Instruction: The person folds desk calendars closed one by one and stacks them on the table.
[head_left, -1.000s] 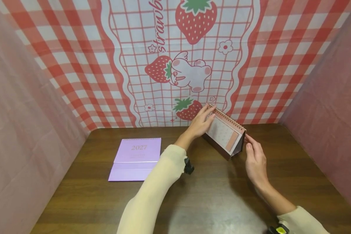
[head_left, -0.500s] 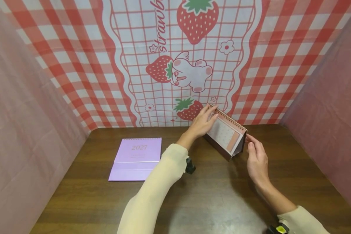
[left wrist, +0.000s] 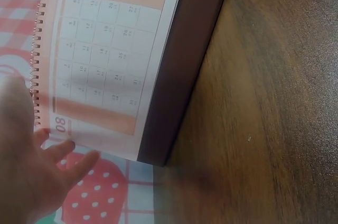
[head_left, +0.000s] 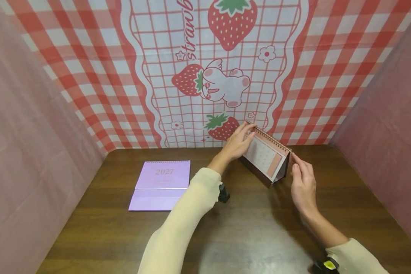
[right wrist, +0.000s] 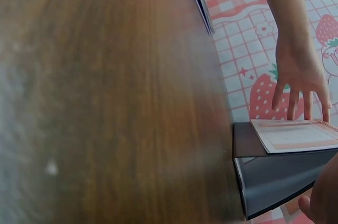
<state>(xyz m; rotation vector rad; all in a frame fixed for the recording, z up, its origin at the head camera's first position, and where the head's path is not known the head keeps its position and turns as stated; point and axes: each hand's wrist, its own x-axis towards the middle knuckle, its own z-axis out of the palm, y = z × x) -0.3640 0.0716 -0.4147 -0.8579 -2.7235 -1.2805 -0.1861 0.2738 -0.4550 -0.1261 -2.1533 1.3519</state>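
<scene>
A spiral-bound desk calendar with a pink and white page stands like a tent on its dark base, angled on the table. At its left end is my left hand, fingers extended and touching the upper corner. The left wrist view shows the month page side-on, with the left hand's spread fingers at its edge. My right hand is at the opposite end, its fairly straight fingertips against the upper right corner. In the right wrist view the calendar's open triangular side faces the partly visible right hand.
A purple 2027 calendar lies on the wooden table at the left, partly behind the left forearm. A strawberry-patterned cloth hangs behind the table, and pink curtains close off both sides.
My right hand has shifted slightly to the right, its fingertips now nearer the calendar's upper corner. The left hand keeps its place on the calendar, and the head view has shifted a little.
</scene>
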